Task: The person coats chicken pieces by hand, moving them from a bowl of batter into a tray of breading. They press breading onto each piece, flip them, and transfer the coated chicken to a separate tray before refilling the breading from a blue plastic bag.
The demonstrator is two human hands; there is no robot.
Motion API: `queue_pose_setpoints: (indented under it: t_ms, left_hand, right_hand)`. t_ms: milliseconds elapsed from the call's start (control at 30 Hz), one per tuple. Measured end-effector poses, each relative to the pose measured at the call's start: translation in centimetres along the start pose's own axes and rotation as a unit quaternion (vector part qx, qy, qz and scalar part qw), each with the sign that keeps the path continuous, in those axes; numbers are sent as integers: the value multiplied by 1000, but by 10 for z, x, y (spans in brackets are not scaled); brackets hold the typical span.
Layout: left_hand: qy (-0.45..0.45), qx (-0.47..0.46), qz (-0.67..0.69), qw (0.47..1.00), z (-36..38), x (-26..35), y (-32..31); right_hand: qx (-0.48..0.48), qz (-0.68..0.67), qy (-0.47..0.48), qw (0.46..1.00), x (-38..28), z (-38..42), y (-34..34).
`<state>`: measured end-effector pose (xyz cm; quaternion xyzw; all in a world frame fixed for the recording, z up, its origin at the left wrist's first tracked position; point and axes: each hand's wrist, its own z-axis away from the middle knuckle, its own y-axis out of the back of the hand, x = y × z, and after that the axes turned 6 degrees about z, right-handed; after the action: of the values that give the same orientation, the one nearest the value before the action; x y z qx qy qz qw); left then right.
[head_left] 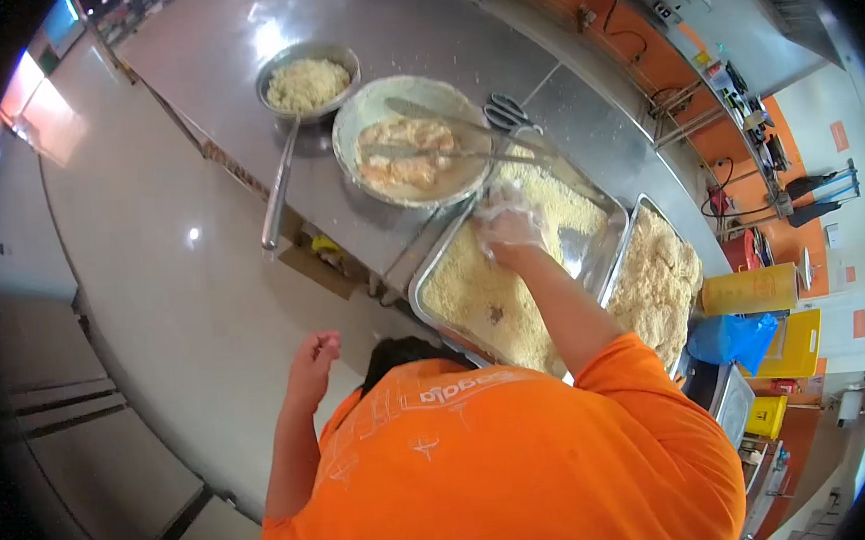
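My right hand [509, 222], in a clear plastic glove dusted with crumbs, is down in the yellow breadcrumbs [464, 288] of a metal tray [422, 289]. Its fingers are curled, and what lies under them is hidden. My left hand [311, 367] is bare and held away from the table, over the floor, fingers folded in with nothing visible in them. Beyond the tray stands a bowl [345, 141] with wet, battered pieces of meat [415, 161]. Long metal tongs [520, 155] lie across the bowl and reach over the tray.
A long-handled pan [279, 185] holds pale crumbs. Scissors [508, 114] lie behind the bowl. To the right, a second tray [641, 205] carries breaded pieces [654, 275]. Farther right are a yellow container [750, 290] and a blue bag [733, 341]. A cardboard box [317, 268] sits below the table edge.
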<state>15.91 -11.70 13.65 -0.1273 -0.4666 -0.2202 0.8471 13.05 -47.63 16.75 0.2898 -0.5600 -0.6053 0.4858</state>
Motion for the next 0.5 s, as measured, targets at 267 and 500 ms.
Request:
queue_pose_setpoints:
  t_ms: [267, 500]
  left_hand:
    - [4, 60, 29, 998, 16, 4, 32]
    - [9, 47, 36, 998, 12, -2, 35]
  right_hand:
    - [-79, 90, 128, 984, 8, 23, 47]
    - [-33, -100, 109, 988, 54, -44, -10]
